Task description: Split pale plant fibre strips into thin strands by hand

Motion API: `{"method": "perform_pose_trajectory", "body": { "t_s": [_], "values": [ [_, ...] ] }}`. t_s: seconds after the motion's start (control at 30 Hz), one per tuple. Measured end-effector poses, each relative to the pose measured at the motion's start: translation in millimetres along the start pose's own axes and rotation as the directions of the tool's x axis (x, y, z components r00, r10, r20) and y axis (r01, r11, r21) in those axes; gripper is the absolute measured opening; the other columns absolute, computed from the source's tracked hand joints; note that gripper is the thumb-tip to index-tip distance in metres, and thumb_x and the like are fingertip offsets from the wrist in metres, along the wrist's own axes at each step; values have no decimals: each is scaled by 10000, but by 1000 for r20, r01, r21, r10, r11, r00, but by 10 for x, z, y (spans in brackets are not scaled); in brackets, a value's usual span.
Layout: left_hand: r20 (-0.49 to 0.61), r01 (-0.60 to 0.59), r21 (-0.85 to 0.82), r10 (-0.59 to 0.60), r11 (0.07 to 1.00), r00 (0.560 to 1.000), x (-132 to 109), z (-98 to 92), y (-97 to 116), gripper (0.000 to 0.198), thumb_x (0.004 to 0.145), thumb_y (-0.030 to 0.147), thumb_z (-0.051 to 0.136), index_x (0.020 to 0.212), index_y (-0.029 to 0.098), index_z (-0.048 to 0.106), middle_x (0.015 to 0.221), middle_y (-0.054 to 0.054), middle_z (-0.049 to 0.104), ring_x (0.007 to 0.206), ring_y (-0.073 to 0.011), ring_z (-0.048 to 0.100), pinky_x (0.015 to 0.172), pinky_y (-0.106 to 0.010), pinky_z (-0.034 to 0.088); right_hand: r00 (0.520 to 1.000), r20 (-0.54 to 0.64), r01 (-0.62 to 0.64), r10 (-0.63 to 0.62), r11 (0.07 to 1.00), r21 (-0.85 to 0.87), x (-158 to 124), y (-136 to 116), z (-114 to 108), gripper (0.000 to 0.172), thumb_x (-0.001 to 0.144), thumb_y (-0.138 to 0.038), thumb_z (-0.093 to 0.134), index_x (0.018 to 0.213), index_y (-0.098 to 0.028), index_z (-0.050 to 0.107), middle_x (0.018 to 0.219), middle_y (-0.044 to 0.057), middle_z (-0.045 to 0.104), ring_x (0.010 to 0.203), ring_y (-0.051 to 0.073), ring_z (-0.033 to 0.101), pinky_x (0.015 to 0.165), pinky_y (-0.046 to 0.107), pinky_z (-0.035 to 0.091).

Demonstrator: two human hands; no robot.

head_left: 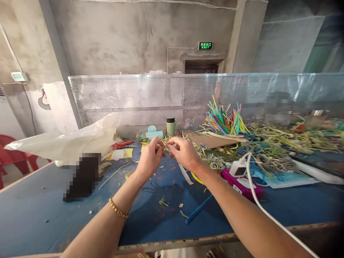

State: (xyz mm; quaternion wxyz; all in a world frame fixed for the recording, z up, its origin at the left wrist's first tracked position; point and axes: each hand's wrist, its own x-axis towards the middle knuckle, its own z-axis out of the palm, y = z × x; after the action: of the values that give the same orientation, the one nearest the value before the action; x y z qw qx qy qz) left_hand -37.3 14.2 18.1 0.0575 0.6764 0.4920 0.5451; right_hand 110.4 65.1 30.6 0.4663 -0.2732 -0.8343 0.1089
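Observation:
Over the middle of the blue tabletop, my left hand and my right hand face each other, fingertips almost meeting. Both are closed in a pinch. Whatever lies between the fingers is too small to name. Just behind them is a pile of pale, curly dried strips. A flat pale strip lies below my right hand. Nearer the front edge, a blue stick lies partly beneath my right forearm. Small green scraps are scattered below the hands.
A green jar stands behind the hands. Left are a plastic bag and a blurred dark object. Right are colourful sticks, a magenta power strip with a white cable, and a blue mask. A perforated metal screen backs the table.

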Motion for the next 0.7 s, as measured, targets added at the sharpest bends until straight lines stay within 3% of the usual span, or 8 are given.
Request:
{"method": "perform_pose_trajectory", "body": {
  "t_s": [0.13,0.23,0.43,0.53,0.7],
  "values": [
    [-11,-12,-25,12,1000,1000,-3,3,-10,107,847,152,439,846,213,526,594,53,626,446,-79,490,532,-181,369,993,-36,106,-110,989,-99,10,12,2,163,874,-136,536,989,-161,651,1029,84,664,741,133,620,646,256,450],
    [10,-32,-17,32,999,999,-13,9,-15,113,852,160,439,854,215,537,597,55,620,447,-77,486,532,-178,368,992,-3,124,-125,985,-117,15,37,10,132,862,-129,567,922,-171,677,960,64,664,770,142,606,673,258,443],
    [-20,-25,15,26,1000,999,-20,9,-15,118,843,148,444,838,216,540,599,46,629,483,-92,518,554,-190,375,971,-85,194,-222,946,-261,-47,-95,3,132,895,-181,549,839,-171,668,899,70,631,785,157,576,693,274,419],
    [-65,-18,39,20,999,998,-12,-1,-4,122,822,127,450,811,215,533,578,50,611,488,-100,518,554,-200,366,978,-75,167,-196,945,-282,-76,-156,34,132,878,-198,570,773,-169,645,804,58,622,721,157,555,674,284,404],
    [-73,68,-32,-71,997,995,8,-26,18,103,838,172,455,794,210,540,502,59,551,437,-104,485,514,-212,345,996,-40,69,-75,991,-118,-54,-83,92,125,863,-157,567,767,-172,645,725,20,660,648,133,557,627,262,384]
  ]
}}
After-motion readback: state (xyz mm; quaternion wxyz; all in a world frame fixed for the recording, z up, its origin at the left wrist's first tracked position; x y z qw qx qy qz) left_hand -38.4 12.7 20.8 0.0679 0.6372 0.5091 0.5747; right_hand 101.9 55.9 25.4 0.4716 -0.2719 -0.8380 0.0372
